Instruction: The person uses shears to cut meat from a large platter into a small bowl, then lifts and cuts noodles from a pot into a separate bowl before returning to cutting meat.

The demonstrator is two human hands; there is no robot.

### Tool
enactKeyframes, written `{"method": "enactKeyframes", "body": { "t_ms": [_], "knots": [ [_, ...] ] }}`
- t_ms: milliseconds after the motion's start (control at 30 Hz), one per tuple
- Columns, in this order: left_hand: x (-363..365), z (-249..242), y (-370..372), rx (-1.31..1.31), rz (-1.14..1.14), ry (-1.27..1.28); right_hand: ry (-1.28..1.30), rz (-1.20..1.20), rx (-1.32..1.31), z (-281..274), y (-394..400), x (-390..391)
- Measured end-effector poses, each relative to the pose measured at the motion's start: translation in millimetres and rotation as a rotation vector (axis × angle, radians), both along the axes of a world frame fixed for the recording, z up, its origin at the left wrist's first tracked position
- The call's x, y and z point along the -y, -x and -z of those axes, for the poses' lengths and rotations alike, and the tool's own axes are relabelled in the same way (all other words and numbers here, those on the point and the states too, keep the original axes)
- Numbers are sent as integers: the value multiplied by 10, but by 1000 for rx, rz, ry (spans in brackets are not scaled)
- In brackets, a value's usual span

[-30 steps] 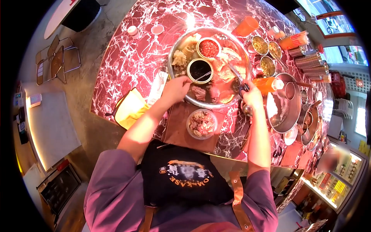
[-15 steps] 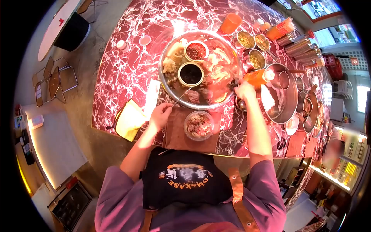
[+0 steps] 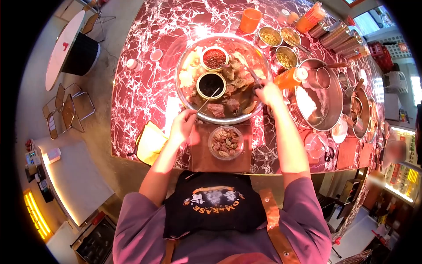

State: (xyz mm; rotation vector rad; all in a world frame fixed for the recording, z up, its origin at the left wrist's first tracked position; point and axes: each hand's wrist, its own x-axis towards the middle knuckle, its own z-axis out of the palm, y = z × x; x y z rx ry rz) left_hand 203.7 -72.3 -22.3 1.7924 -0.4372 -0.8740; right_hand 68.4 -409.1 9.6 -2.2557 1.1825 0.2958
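Between the fingers of my left hand (image 3: 182,125) is a thin skewer (image 3: 205,103), slanting over the near edge of a large round tray (image 3: 186,105). Its far end overlaps a bowl of dark sauce (image 3: 211,85). My right hand (image 3: 270,93) is closed on a dark-handled tool with a narrow metal blade (image 3: 253,75), above the tray's right side. Chunks of cooked meat (image 3: 239,79) lie in the tray, near the blade. Also inside it stands a bowl of red chopped sauce (image 3: 214,58). A clear tub of cut meat pieces (image 3: 226,143) sits between my forearms.
Right of the tray are an orange-filled bottle (image 3: 288,79), a big steel pot (image 3: 319,97) and metal bowls of yellowish food (image 3: 286,57). An orange cup (image 3: 250,20) stands behind. A yellow cloth (image 3: 151,143) lies at the table's left front edge. Black-handled scissors (image 3: 329,154) rest at right.
My right hand has moved from the tray's right rim to over its inside, bringing the bladed tool among the meat. The left hand keeps the skewer at the dark sauce bowl.
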Motion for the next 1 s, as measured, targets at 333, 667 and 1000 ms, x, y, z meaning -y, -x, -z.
{"method": "enactKeyframes", "body": {
  "t_ms": [333, 667, 1000],
  "knots": [
    [718, -260, -633, 193, 36, -18, -30, 27, -23, 231, 243, -69],
    [-147, 150, 222, 44, -50, -43, 127, -23, -62, -420, 682, -592],
    [-758, 262, 627, 50, -36, -32, 105, -74, -151, -128, 843, -720]
  ]
}}
